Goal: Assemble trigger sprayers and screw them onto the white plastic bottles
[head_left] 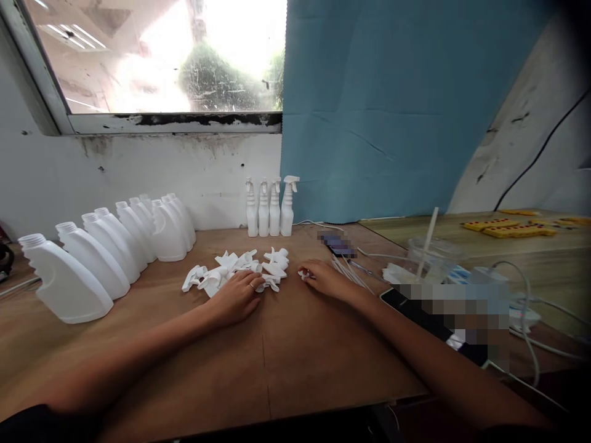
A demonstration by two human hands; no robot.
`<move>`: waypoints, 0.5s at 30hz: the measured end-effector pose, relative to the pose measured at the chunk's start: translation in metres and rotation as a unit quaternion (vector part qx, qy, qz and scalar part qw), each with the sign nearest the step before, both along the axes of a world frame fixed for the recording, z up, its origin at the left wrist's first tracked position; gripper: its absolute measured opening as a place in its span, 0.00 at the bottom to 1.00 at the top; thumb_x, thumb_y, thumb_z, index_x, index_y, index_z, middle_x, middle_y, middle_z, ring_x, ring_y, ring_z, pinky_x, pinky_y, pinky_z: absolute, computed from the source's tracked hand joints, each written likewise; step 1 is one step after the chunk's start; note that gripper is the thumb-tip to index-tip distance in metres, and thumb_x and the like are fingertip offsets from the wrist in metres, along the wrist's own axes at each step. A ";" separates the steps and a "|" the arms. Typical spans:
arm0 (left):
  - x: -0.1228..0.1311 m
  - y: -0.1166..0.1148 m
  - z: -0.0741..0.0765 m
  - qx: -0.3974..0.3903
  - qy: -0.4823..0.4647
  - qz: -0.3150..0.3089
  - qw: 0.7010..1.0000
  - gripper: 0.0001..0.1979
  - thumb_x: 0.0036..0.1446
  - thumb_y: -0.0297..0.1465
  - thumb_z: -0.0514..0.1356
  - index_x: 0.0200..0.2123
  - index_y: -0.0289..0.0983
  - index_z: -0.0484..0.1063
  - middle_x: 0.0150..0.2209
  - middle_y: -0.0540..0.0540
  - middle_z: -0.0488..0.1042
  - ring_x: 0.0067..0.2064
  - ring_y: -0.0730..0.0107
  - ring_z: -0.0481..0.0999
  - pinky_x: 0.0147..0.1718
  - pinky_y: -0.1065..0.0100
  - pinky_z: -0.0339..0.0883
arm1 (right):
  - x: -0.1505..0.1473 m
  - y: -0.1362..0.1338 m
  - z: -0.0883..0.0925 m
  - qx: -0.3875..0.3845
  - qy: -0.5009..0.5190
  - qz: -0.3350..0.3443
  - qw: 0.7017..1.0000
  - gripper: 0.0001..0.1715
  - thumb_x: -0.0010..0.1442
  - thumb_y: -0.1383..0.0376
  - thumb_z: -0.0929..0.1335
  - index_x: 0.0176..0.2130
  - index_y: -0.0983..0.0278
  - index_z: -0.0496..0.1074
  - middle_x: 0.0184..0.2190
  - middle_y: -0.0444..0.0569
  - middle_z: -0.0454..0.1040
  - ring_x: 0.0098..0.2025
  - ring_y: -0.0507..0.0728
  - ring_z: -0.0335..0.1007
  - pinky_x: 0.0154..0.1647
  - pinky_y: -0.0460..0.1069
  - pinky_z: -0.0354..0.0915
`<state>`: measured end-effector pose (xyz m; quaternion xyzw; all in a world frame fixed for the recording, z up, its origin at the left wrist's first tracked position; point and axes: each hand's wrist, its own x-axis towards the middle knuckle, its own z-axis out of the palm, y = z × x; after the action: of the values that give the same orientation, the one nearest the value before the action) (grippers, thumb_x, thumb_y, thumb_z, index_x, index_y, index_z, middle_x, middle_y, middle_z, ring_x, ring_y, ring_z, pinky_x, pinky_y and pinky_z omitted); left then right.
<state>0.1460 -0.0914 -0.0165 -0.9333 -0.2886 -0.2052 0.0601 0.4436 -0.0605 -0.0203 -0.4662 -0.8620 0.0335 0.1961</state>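
My left hand [237, 297] lies at the near edge of a loose pile of white trigger spray heads [231, 264]. Its fingers are stretched out, and the fingertips are beside or touching a spray head [270, 283]. To the right of the pile, my right hand [325, 278] is closed, with thumb and fingers around a small white plastic piece [304, 274]. Most of that piece is hidden by the fingers. Behind the pile, several white spray bottles [286, 215] with trigger heads fitted stand upright in a row.
Several white bottles without heads [76, 283] stand at the left. On the right are a phone [339, 245], white cables [348, 271], a plastic cup with a straw [431, 255] and a black device [415, 311]. Yellow pieces [519, 229] lie farther back, near a blue curtain [369, 111].
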 end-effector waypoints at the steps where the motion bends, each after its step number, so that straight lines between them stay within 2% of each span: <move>1: -0.001 0.000 -0.005 0.005 -0.010 -0.008 1.000 0.19 0.59 0.27 0.55 0.54 0.36 0.63 0.54 0.39 0.68 0.56 0.55 0.64 0.55 0.54 0.62 | 0.001 0.000 -0.001 0.007 0.002 -0.003 1.000 0.15 0.55 0.76 0.65 0.44 0.67 0.72 0.40 0.55 0.73 0.44 0.60 0.68 0.47 0.51 0.63; 4: -0.002 -0.005 -0.012 0.016 -0.035 -0.043 0.998 0.16 0.61 0.25 0.52 0.52 0.37 0.64 0.51 0.40 0.69 0.53 0.57 0.66 0.53 0.54 0.63 | 0.003 0.001 -0.004 0.027 -0.002 -0.009 1.000 0.18 0.58 0.71 0.66 0.49 0.66 0.71 0.45 0.57 0.70 0.49 0.62 0.65 0.52 0.54 0.61; 6: -0.001 -0.012 -0.011 0.004 -0.049 -0.067 0.997 0.15 0.63 0.27 0.53 0.53 0.38 0.65 0.50 0.40 0.69 0.51 0.58 0.67 0.52 0.54 0.63 | 0.004 0.002 -0.006 0.023 -0.013 -0.012 1.000 0.14 0.60 0.69 0.66 0.46 0.66 0.74 0.43 0.57 0.71 0.49 0.63 0.65 0.51 0.55 0.61; 9: 0.001 -0.021 -0.005 -0.051 -0.066 -0.090 0.992 0.15 0.64 0.32 0.53 0.53 0.39 0.65 0.50 0.41 0.69 0.50 0.60 0.68 0.51 0.57 0.63 | 0.003 0.003 -0.007 0.013 -0.015 -0.012 1.000 0.09 0.60 0.70 0.65 0.39 0.65 0.76 0.38 0.56 0.74 0.46 0.63 0.66 0.49 0.54 0.62; 13: 0.002 -0.024 0.003 -0.133 -0.097 -0.107 0.981 0.15 0.66 0.32 0.49 0.53 0.40 0.67 0.49 0.41 0.69 0.50 0.62 0.68 0.52 0.60 0.64 | -0.004 0.000 -0.003 0.026 0.015 -0.011 1.000 0.11 0.57 0.71 0.66 0.41 0.66 0.74 0.38 0.54 0.74 0.44 0.61 0.67 0.48 0.54 0.63; 15: 0.001 -0.022 0.003 -0.158 -0.103 -0.118 0.975 0.17 0.64 0.35 0.54 0.55 0.40 0.66 0.50 0.40 0.68 0.51 0.60 0.68 0.53 0.58 0.63 | -0.010 -0.005 0.001 0.032 0.052 -0.005 0.998 0.12 0.57 0.70 0.66 0.43 0.66 0.73 0.38 0.53 0.74 0.42 0.60 0.68 0.46 0.53 0.64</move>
<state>0.1475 -0.1139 -0.0137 -0.9325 -0.2095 -0.2571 -0.1433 0.4338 -0.0651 -0.0189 -0.4620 -0.8489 0.0286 0.2554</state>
